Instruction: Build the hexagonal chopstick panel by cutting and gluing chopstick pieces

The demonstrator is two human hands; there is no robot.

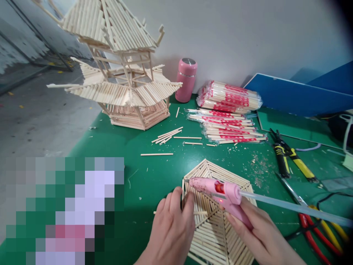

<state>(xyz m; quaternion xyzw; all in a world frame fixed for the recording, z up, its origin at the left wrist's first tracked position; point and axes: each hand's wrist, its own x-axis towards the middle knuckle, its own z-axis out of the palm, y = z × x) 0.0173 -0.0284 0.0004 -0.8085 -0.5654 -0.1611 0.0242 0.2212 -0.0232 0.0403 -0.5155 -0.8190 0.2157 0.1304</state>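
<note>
The light, brittle stick panel (217, 221) is steadied at its edge by the left hand (172, 230); the glue gun (220, 191) is clasped in the right hand (261, 239).

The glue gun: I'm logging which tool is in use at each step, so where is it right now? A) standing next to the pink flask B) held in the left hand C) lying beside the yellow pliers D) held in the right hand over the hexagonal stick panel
D: the right hand grips the pink glue gun, its nozzle pointing left over the hexagonal stick panel, which the left hand touches at its edge.
</note>
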